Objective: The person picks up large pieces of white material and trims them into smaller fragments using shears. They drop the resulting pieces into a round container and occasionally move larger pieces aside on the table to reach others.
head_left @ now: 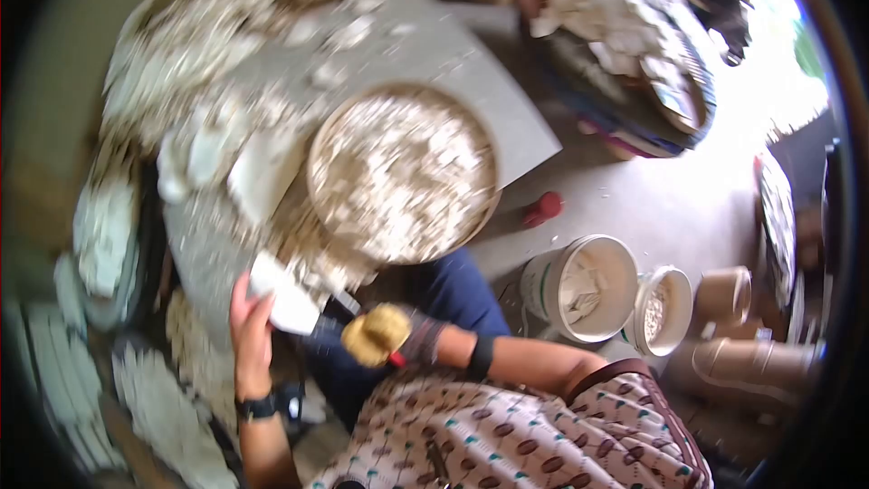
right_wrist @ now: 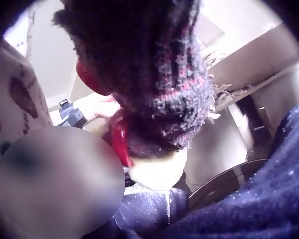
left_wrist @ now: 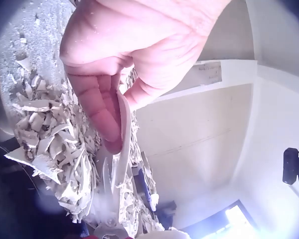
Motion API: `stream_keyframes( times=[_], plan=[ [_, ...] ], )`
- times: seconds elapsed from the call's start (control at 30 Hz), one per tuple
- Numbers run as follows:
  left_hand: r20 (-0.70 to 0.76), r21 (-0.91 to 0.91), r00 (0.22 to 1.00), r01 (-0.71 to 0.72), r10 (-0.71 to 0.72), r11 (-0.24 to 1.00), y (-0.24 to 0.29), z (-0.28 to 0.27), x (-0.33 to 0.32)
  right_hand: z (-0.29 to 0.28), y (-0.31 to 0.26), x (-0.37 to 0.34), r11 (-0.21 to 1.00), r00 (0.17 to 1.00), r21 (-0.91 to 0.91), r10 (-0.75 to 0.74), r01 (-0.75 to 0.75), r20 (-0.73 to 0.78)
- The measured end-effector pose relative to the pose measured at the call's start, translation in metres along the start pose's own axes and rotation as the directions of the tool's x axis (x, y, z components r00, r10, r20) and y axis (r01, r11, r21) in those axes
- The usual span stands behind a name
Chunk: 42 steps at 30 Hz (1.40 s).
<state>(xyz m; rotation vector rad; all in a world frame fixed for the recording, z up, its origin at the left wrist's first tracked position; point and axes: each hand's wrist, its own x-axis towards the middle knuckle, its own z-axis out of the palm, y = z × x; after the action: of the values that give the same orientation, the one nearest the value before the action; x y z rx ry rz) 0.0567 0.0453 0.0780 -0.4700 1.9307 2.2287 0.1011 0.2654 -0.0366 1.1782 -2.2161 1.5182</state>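
My left hand (head_left: 252, 330) pinches a flat, slightly curved white piece (head_left: 282, 297) between thumb and straight fingers. Edge-on in the left wrist view, the piece (left_wrist: 123, 134) lies alongside the metal blades of a pair of shears (left_wrist: 107, 186). My right hand (head_left: 378, 337) wears a dark knit glove with a yellowish covering over part of it, and grips the shears. Their red handles (right_wrist: 120, 142) show beside the glove (right_wrist: 164, 99) in the right wrist view. Close ahead of both hands stands a round tray (head_left: 494, 195) heaped with small white chips.
Larger white pieces (head_left: 204, 149) are piled on the grey table (head_left: 480, 63). To the right stand a large white bucket (head_left: 534, 294) and a smaller bucket (head_left: 683, 312), both holding white bits. A red object (head_left: 544, 208) lies on the floor. Farther back is a filled basket (head_left: 692, 140).
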Motion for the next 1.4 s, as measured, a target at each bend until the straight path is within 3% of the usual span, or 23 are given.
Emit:
stream_keyframes(
  times=[0.1, 0.13, 0.17, 0.23, 0.3, 0.37, 0.4, 0.47, 0.5, 0.53, 0.57, 0.63, 0.67, 0.77, 0.8, 0.83, 0.9, 0.93, 1.03, 1.1, 1.17, 1.3, 1.4],
  plan=[
    [0.061, 0.046, 0.996, 0.064, -0.067, 0.997, 0.002, 0.024, 0.001, 0.04, 0.019, -0.008, 0.999, 0.986, -0.042, -0.014, 0.008, -0.168],
    [0.082, 0.033, 0.994, 0.064, -0.067, 0.997, 0.002, 0.035, 0.001, 0.023, 0.006, -0.004, 0.769, 0.915, 0.562, 0.401, -0.306, -0.05],
    [0.094, 0.02, 0.993, 0.069, -0.07, 0.997, 0.004, 0.045, 0.001, 0.006, -0.011, -0.001, 0.135, 0.744, 0.886, 0.607, -0.444, 0.281],
    [0.133, 0.097, 0.989, 0.055, -0.068, 0.994, 0.017, 0.055, 0.003, -0.024, -0.013, -0.004, 0.347, 0.728, 0.721, 0.611, -0.6, 0.311],
    [0.366, 0.256, 0.911, 0.097, -0.19, 0.962, 0.045, 0.054, 0.015, -0.016, -0.025, -0.013, 0.11, 0.76, 0.973, 0.644, -0.205, 0.087],
    [0.474, 0.617, 0.719, 0.141, -0.508, 0.775, 0.093, 0.078, 0.026, -0.009, -0.018, -0.014, 0.363, 0.924, 0.929, 0.375, -0.071, -0.076],
    [0.542, 0.675, 0.652, 0.038, -0.531, 0.736, 0.102, 0.098, 0.037, -0.043, -0.037, -0.01, 0.411, 0.875, 0.85, 0.472, -0.329, 0.11],
    [0.636, 0.74, 0.501, -0.181, -0.587, 0.647, 0.115, 0.145, 0.058, -0.038, -0.033, -0.011, 0.308, 0.893, 0.902, 0.423, -0.301, 0.154],
    [0.672, 0.672, 0.603, -0.254, -0.43, 0.695, 0.114, 0.174, 0.065, -0.03, -0.028, -0.013, 0.251, 0.901, 0.923, 0.395, -0.292, 0.178],
    [0.77, 0.398, 0.622, -0.295, -0.142, 0.869, 0.115, 0.213, 0.063, -0.028, -0.021, -0.017, 0.65, 0.946, 0.714, 0.321, -0.26, 0.052],
    [0.849, -0.014, 0.523, -0.115, 0.073, 0.993, 0.128, 0.252, 0.046, -0.027, -0.015, -0.021, 0.914, 0.968, 0.353, 0.24, -0.199, -0.075],
    [0.869, -0.28, 0.379, -0.151, 0.317, 0.948, 0.142, 0.298, 0.019, -0.072, -0.036, 0.005, 0.935, 0.972, 0.315, 0.098, -0.163, 0.214],
    [0.884, -0.332, 0.298, -0.142, 0.36, 0.932, 0.134, 0.307, 0.017, -0.068, -0.035, -0.006, 0.959, 0.972, 0.197, 0.175, -0.204, 0.154],
    [0.923, -0.093, 0.342, -0.247, 0.176, 0.965, 0.103, 0.29, 0.015, -0.021, -0.004, -0.04, 0.966, 0.968, 0.115, 0.24, -0.231, -0.073],
    [0.893, -0.029, 0.415, -0.333, 0.174, 0.942, 0.097, 0.27, 0.019, -0.015, 0.0, -0.045, 0.565, 0.82, 0.685, 0.566, -0.459, 0.083],
    [0.865, 0.045, 0.472, -0.408, 0.168, 0.912, 0.091, 0.253, 0.022, -0.015, 0.004, -0.049, -0.136, 0.596, 0.877, 0.684, -0.461, 0.419],
    [0.783, 0.017, 0.604, -0.257, 0.147, 0.966, 0.065, 0.206, 0.042, -0.037, 0.006, -0.045, 0.234, 0.718, 0.722, 0.497, -0.652, 0.487],
    [0.729, 0.016, 0.679, -0.141, 0.085, 0.99, 0.062, 0.178, 0.047, -0.028, 0.008, -0.051, 0.027, 0.668, 0.781, 0.537, -0.624, 0.515],
    [0.409, 0.087, 0.911, -0.087, 0.044, 0.992, 0.046, 0.09, 0.067, -0.034, 0.001, -0.046, -0.154, 0.624, 0.82, 0.577, -0.55, 0.527],
    [0.154, 0.198, 0.988, -0.047, 0.016, 0.979, 0.034, 0.035, 0.085, -0.025, 0.01, -0.058, 0.251, 0.652, 0.659, 0.589, -0.709, 0.477],
    [-0.065, 0.366, 0.995, -0.046, 0.075, 0.929, 0.02, -0.009, 0.109, -0.019, 0.014, -0.06, 0.397, 0.673, 0.564, 0.585, -0.725, 0.453],
    [-0.213, 0.595, 0.91, -0.168, 0.356, 0.786, -0.015, -0.046, 0.183, -0.018, 0.013, -0.051, 0.313, 0.644, 0.598, 0.592, -0.738, 0.485],
    [-0.32, 0.724, 0.892, 0.013, 0.319, 0.69, -0.019, -0.042, 0.23, -0.02, 0.009, -0.039, 0.312, 0.623, 0.574, 0.61, -0.757, 0.491]
  ],
)
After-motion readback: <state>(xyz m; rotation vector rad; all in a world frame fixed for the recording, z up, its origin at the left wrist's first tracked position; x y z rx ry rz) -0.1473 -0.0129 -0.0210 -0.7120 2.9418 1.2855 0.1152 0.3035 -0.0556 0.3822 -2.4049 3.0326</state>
